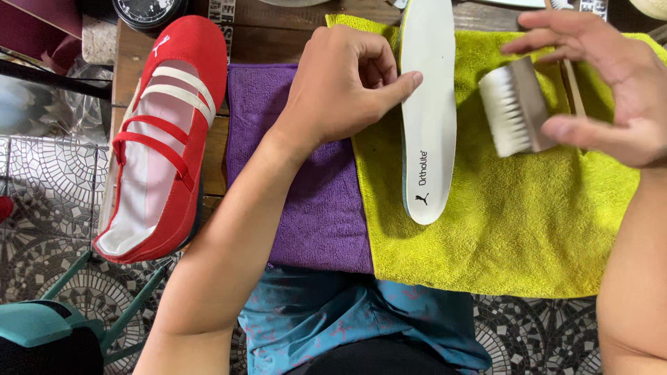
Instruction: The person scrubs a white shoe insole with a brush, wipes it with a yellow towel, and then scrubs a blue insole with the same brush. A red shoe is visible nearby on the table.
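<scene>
A white shoe insole (pixel 429 125) lies lengthwise on a yellow-green towel (pixel 514 229). My left hand (pixel 344 83) rests beside it with the thumb pressed on the insole's left edge and the other fingers curled. My right hand (pixel 604 83) holds a wooden brush with white bristles (pixel 514 105) just above the towel, to the right of the insole, bristles pointing left. A red slip-on shoe (pixel 167 139) with red and white straps lies at the left on the wooden table.
A purple cloth (pixel 313 215) lies under my left forearm, partly beneath the yellow-green towel. A thin wooden stick (pixel 574 90) lies behind the brush. Mosaic floor tiles (pixel 42 208) and a teal stool (pixel 42 323) show at the left.
</scene>
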